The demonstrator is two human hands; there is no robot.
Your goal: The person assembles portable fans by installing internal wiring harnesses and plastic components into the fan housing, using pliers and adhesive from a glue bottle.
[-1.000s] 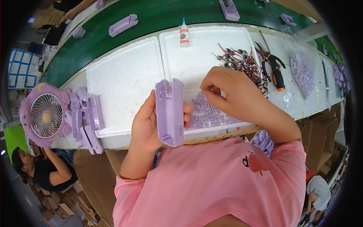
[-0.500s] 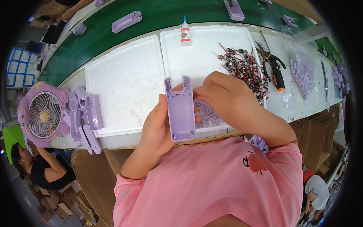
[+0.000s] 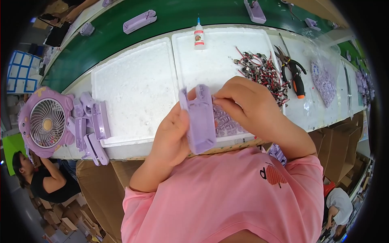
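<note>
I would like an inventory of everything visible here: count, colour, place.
Held housing: 1, purple, in left hand
Small pieces: many, purple, right tray
Foam trays: 2, white, centre
Wired parts: many, black-red, right tray
Bottle: 1, whitish with blue tip, right tray
Pliers: 1, black handles, right of trays
Screwdriver: 1, black-orange handle, beside pliers
Bag: 1, clear, purple pieces inside, right
Fan: 1, purple, left end
Stacked housings: several, purple, beside fan
Belt: 1, green, behind trays
Loose parts: several, purple, on belt
Boxes: several, brown, lower left and right
Co-workers: at least two, black and pale tops, edges
Shirt: 1, pink, lower centre
Left hand: 1, bare, around housing
Right hand: 1, bare, by housing's edge
</note>
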